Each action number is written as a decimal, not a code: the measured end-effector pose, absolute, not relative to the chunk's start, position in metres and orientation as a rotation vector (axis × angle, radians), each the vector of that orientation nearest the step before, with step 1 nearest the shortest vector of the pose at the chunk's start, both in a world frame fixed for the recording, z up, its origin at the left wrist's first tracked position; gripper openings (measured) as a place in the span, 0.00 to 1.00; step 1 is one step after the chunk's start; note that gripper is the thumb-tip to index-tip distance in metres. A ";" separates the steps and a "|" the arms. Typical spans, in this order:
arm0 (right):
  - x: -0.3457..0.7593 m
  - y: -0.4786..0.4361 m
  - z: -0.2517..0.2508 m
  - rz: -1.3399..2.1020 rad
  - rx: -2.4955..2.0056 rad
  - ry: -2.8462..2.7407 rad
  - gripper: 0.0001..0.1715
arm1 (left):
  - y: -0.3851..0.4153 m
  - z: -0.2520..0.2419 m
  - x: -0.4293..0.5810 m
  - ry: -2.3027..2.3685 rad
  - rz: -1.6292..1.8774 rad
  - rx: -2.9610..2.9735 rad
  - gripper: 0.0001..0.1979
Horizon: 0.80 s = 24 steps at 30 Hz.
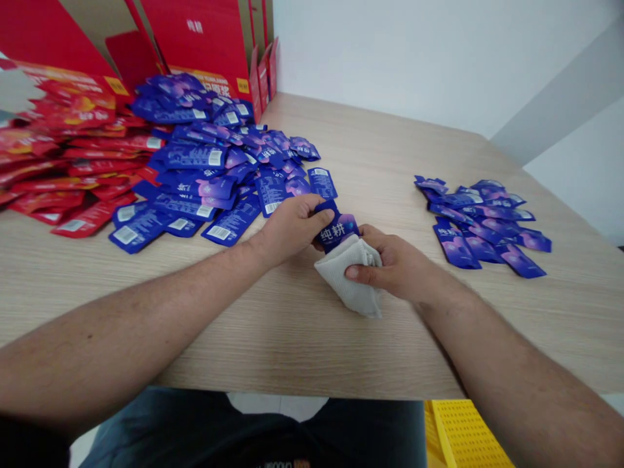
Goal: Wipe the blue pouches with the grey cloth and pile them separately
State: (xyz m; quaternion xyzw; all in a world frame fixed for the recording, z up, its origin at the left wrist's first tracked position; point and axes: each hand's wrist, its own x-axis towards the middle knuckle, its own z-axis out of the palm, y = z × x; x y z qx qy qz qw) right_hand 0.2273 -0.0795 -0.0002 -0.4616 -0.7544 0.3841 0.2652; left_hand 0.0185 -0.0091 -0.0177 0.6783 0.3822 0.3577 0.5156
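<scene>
Above the middle of the table, my left hand [296,224] pinches one end of a blue-purple pouch [337,231] with white lettering. A folded whitish cloth [348,276] is in my right hand [390,263], thumb pressed on its front. The cloth covers the lower part of the pouch, and my right fingers lie behind it, mostly hidden. Left of my hands lies a big heap of similar blue pouches [195,185], several with barcode sides up. On the right is a smaller pile of blue pouches [487,224], many with their printed fronts up.
Red pouches [78,156] are heaped at the far left. Red cardboard boxes [199,39] stand behind the heaps, against the white wall [390,58]. A yellow plastic crate [468,432] sits below the front edge of the wooden table [273,338].
</scene>
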 end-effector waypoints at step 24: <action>0.212 -0.091 -0.002 0.376 -0.954 -2.532 0.20 | 0.006 -0.039 0.020 1.023 0.790 1.758 0.14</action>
